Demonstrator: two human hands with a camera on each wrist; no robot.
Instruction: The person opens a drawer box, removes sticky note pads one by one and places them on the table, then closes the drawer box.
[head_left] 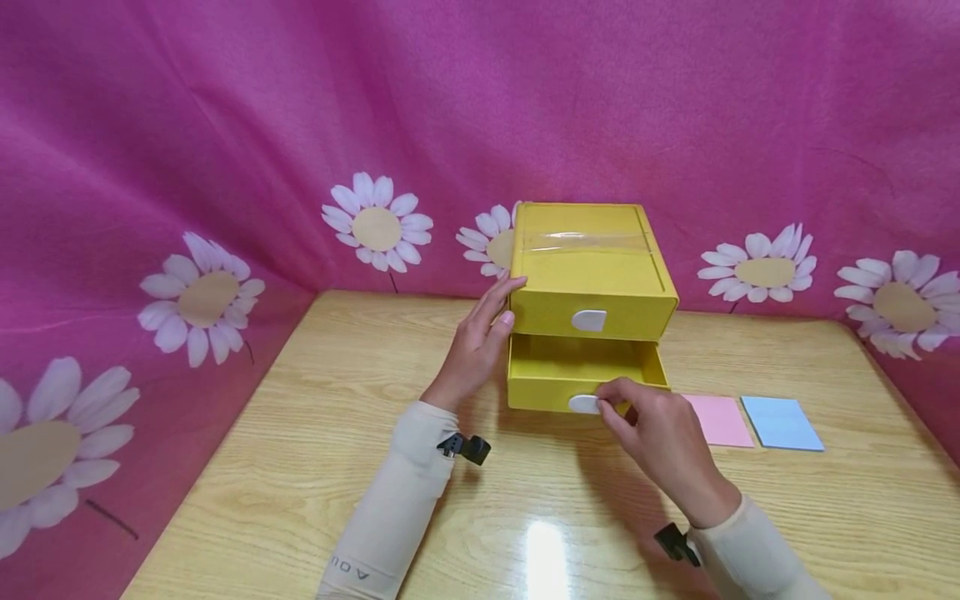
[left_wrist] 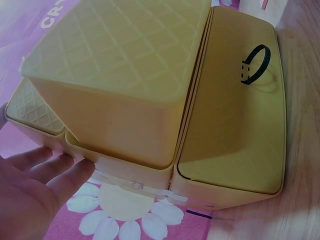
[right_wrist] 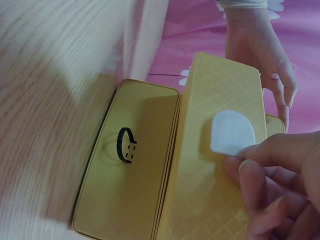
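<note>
A yellow drawer box (head_left: 592,258) stands on the table, its upper drawer front flush. Below that, a yellow drawer (head_left: 540,394) is pulled part way out, and its visible inside looks bare. My right hand (head_left: 663,433) pinches the white tab handle (right_wrist: 232,132) of this drawer between thumb and forefinger. The left hand (head_left: 476,346) lies against the box's left side, fingers extended toward the top edge. In the left wrist view, the fingers of that left hand (left_wrist: 37,185) touch the box's side next to the projecting drawer (left_wrist: 125,120).
A pink square pad (head_left: 720,421) and a blue square pad (head_left: 782,422) lie right of the box on the wooden table (head_left: 300,467). Behind hangs a magenta flowered cloth (head_left: 600,100). A black curved band (right_wrist: 122,145) shows on the box's lower panel. Clear tape crosses the top.
</note>
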